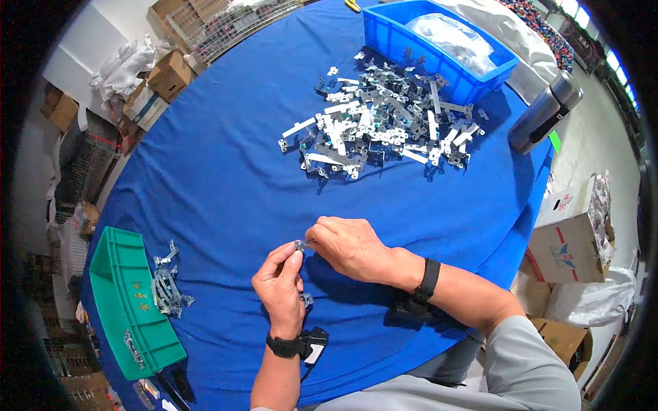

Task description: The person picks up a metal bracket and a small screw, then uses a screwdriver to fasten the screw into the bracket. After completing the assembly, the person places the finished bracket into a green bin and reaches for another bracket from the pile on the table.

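My left hand (279, 282) pinches a small shiny metal bracket (300, 245) between thumb and fingertips, over the blue cloth. My right hand (355, 251) meets it from the right, its fingers closed at the same bracket; the back of the hand hides most of the grip. Another bit of shiny metal (307, 299) shows beside my left palm, just above the wrist strap. Farther up the table lies a wide heap of metal brackets and strips (384, 123). A smaller group of similar metal parts (168, 284) lies to the left of my left hand.
A green plastic bin (116, 274) stands at the left table edge. At the back, a blue crate (391, 34) holds clear plastic bags. A grey metal bottle (546, 113) stands at the right edge, with a cardboard box (565, 233) beyond the table.
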Demonstrator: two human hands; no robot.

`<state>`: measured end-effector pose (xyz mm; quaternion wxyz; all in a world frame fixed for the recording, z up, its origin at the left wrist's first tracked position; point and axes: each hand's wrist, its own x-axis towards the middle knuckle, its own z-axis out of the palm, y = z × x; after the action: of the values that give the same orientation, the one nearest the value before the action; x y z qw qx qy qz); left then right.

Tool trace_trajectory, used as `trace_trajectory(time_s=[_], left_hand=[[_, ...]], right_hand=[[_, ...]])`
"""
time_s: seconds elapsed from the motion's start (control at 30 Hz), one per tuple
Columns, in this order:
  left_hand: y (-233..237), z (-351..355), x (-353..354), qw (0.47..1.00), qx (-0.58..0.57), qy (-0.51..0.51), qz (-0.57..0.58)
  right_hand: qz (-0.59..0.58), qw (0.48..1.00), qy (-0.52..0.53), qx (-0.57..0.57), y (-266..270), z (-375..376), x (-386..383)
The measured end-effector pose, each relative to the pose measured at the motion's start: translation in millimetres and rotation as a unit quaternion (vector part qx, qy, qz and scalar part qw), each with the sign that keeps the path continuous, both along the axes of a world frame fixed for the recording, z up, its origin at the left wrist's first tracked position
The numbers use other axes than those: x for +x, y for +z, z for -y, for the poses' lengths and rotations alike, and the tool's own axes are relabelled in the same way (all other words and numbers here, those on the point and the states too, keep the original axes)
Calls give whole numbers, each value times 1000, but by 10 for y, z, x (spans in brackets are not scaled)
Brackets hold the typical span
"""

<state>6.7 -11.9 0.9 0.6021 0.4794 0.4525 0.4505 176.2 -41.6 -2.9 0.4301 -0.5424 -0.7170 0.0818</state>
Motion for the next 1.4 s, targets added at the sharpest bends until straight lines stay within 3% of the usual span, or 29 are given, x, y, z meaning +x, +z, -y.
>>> trace_trajectory(time_s=[0.23,0.4,0.5,0.6,0.8,1.0,1.07,1.2,1.4], left_hand=[[21,26,35,999,50,6,-19],[39,9,-30,999,-27,-12,18],[25,39,1,1000,-9,5,3],[27,74,45,999,52,13,-1],[33,72,47,998,55,12,-1],[2,18,-7,1000,26,-17,1],[-14,18,7,999,35,-10,0],[-26,13,8,999,39,-4,-4],[-29,5,-22,999,25,-16,12]], right_hand=[[-1,999,2,-33,-12,16,-11],[46,999,11,8,7,-3,1],[38,999,3,26,24,5,-3],[50,999,8,18,33,24,-16],[11,1000,-17,10,-29,9,-28],[65,996,-33,-43,4,25,-19],[-7,998,-32,-50,2,19,-38],[-38,997,-22,-64,-5,15,-33],[56,994,-21,-93,11,29,-17]])
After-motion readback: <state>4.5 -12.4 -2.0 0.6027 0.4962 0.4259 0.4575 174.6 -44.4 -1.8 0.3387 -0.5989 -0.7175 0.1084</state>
